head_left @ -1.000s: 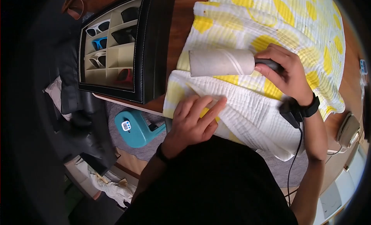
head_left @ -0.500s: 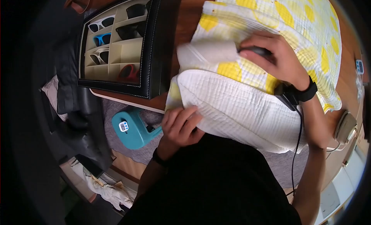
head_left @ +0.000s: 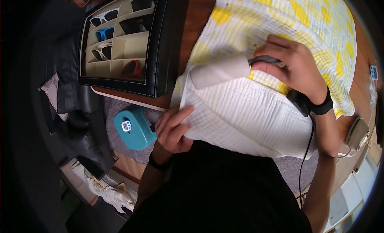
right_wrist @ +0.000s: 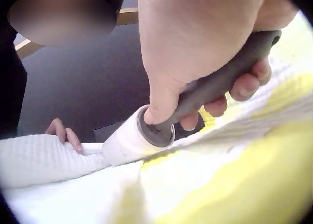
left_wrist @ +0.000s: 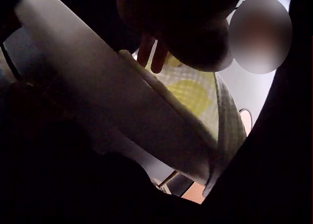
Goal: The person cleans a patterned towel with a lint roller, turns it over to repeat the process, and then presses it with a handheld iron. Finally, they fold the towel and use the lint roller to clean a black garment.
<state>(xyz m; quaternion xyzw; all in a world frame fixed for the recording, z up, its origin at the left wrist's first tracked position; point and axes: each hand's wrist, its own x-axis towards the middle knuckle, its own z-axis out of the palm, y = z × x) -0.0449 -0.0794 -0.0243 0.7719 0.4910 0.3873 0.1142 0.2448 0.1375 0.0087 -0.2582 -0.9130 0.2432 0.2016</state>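
In the head view, my right hand grips the dark grey handle of a lint roller, fingers curled round it and thumb along it. The white roll lies against the folded-back white part of a crinkled muslin blanket printed with yellow shapes. At the blanket's near left edge, my left hand pinches the cloth, its fingers over the top and its thumb mostly hidden. The right wrist view shows those left fingertips over the white cloth, just beyond the roll. The left wrist view is dark.
A black glass-topped case of sunglasses stands left of the blanket on the wooden table. Below the table edge is a teal stool bearing a small timer. An iron-like appliance sits at the right, and a black cable hangs from my right wrist.
My left hand has moved left to the blanket's edge and taken hold of it. The lint roller has swept left, then tilted with its far end nearer me. More white underside now shows.
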